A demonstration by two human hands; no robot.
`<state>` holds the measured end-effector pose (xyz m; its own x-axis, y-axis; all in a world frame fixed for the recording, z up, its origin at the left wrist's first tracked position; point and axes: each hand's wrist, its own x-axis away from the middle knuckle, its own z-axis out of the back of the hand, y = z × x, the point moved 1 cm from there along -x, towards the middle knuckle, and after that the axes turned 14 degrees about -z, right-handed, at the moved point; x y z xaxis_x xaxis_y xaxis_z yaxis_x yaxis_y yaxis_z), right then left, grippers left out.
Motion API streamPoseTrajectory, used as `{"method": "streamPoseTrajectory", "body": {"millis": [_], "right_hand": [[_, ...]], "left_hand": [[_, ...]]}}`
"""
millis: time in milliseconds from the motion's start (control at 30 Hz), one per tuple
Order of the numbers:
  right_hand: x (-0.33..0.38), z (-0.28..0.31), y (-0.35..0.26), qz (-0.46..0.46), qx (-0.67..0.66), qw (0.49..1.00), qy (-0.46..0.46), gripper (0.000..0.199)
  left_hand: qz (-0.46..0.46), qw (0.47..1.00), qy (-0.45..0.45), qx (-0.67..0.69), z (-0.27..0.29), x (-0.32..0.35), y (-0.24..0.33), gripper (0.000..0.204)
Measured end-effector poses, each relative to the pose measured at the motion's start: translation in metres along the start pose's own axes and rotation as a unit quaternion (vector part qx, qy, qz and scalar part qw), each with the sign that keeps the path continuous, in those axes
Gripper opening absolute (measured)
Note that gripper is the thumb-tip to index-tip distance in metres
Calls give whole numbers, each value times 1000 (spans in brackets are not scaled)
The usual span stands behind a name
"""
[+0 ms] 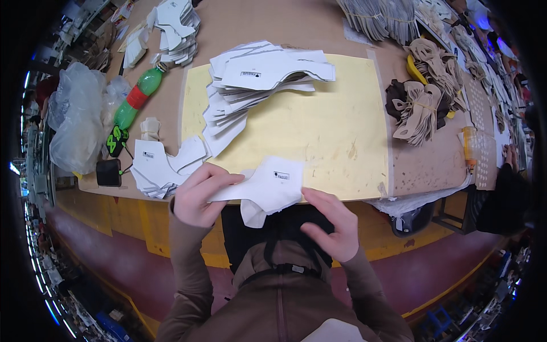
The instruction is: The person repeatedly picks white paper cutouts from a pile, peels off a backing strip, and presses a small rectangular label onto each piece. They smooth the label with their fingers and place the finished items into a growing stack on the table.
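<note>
My left hand (206, 192) pinches the narrow end of a white cut-out piece (268, 185), shaped like a shoe-upper part with a small dark print. The piece is held over the near edge of the table, and its lower flap hangs down folded. At its right edge, the fingertips of my right hand (335, 222) touch it, with the fingers stretched out and the thumb apart. Beyond it, a fanned stack of similar white pieces (250, 85) lies on a yellow sheet (330, 134). Another fanned pile of white pieces (156, 165) sits just left of my left hand.
A green bottle with a red label (137, 98), clear plastic bags (77, 119) and a dark phone-like device (109, 172) are on the left. More white stacks (176, 31) lie far left. Banded beige bundles (423, 114) and an orange-capped container (469, 145) are on the right.
</note>
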<state>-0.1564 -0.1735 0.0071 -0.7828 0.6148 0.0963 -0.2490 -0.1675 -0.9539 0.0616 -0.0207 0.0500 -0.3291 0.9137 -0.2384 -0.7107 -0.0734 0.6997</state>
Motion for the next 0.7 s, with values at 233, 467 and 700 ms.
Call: {"method": "streamPoseTrajectory", "body": {"millis": [233, 467, 700], "right_hand": [[-20, -33, -6, -187, -230, 955, -24, 40], [-17, -20, 40, -253, -422, 869, 48, 36], [-5, -8, 37, -253, -504, 826, -5, 48]], "left_hand": [[-174, 981, 38, 72, -33, -51, 47, 45], [-90, 993, 60, 48, -73, -22, 7, 52], [-165, 981, 84, -53, -128, 16, 33, 62]]}}
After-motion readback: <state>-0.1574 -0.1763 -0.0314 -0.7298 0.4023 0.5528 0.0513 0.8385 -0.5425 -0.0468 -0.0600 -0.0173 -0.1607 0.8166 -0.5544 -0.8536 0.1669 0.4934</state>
